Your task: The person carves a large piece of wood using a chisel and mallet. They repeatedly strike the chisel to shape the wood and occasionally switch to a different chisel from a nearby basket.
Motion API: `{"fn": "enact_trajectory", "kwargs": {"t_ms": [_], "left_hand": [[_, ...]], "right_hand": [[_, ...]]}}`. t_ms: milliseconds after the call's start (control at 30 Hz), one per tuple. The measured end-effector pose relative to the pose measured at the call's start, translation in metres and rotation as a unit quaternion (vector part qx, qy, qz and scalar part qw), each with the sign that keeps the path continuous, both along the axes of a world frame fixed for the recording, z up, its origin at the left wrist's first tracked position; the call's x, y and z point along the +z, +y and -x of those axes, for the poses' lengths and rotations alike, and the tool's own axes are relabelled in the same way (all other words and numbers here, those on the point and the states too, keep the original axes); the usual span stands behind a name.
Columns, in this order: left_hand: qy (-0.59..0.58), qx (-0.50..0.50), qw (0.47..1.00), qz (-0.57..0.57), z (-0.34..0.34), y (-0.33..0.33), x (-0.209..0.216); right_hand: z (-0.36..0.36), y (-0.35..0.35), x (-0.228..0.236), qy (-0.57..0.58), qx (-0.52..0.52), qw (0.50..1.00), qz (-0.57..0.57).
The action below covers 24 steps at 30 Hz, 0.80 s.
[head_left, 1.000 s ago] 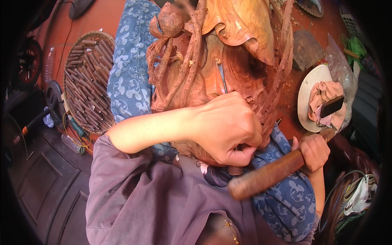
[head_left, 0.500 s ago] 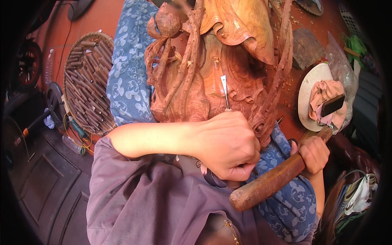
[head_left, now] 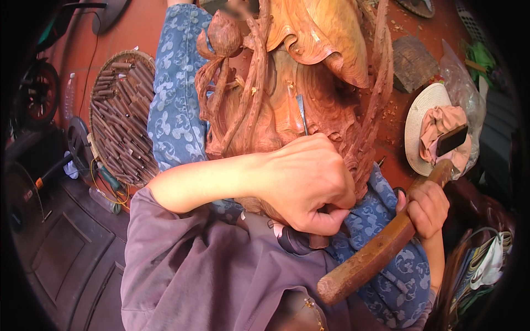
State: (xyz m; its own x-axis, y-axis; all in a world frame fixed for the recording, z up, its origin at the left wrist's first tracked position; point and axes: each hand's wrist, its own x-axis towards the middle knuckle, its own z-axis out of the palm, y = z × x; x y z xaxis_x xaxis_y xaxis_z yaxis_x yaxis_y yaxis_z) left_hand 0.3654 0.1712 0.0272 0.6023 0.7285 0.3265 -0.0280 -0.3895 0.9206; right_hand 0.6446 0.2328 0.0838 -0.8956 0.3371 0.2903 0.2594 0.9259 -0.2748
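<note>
My left hand (head_left: 309, 185) is closed in a fist around a wood chisel. The chisel's slim metal blade (head_left: 301, 110) sticks out beyond the knuckles and rests against a large reddish wood carving (head_left: 265, 132); the end of its handle (head_left: 318, 241) shows below the fist. To the right, my right hand (head_left: 428, 209) is wrapped round a long, worn wooden mallet (head_left: 367, 256), whose thick end slants down toward me, apart from the chisel. The carving has twisting stems, a round bud (head_left: 225, 33) and a broad, smooth orange leaf-like fold (head_left: 323, 38).
A round basket (head_left: 93, 113) full of wooden-handled tools stands at left. On the right lie a straw hat (head_left: 415, 129) with peach cloth and a phone (head_left: 451, 140), and a wood block (head_left: 413, 63). Wood chips dot the red floor. A dark panelled wooden surface (head_left: 55, 259) lies lower left.
My left fist and the chisel have shifted slightly up and away, so more handle shows below the fist. The mallet's thick end has swung a little lower, toward me.
</note>
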Motion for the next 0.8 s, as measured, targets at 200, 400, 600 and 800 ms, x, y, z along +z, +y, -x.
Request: {"fn": "enact_trajectory", "kwargs": {"t_ms": [200, 400, 600, 800], "left_hand": [[0.008, -0.002, 1.000, 0.003, 0.003, 0.004, 0.001], [0.027, 0.008, 1.000, -0.002, 0.002, 0.005, -0.001], [0.046, 0.014, 0.999, -0.021, 0.002, 0.006, -0.002], [0.045, 0.007, 0.999, -0.023, 0.003, 0.008, -0.003]], "right_hand": [[-0.005, 0.002, -0.003, -0.001, 0.004, 1.000, 0.001], [-0.002, 0.003, -0.007, 0.004, -0.001, 1.000, -0.013], [-0.005, 0.005, -0.010, -0.016, -0.003, 0.999, -0.037], [-0.007, 0.008, -0.016, 0.014, 0.003, 0.999, -0.032]]}}
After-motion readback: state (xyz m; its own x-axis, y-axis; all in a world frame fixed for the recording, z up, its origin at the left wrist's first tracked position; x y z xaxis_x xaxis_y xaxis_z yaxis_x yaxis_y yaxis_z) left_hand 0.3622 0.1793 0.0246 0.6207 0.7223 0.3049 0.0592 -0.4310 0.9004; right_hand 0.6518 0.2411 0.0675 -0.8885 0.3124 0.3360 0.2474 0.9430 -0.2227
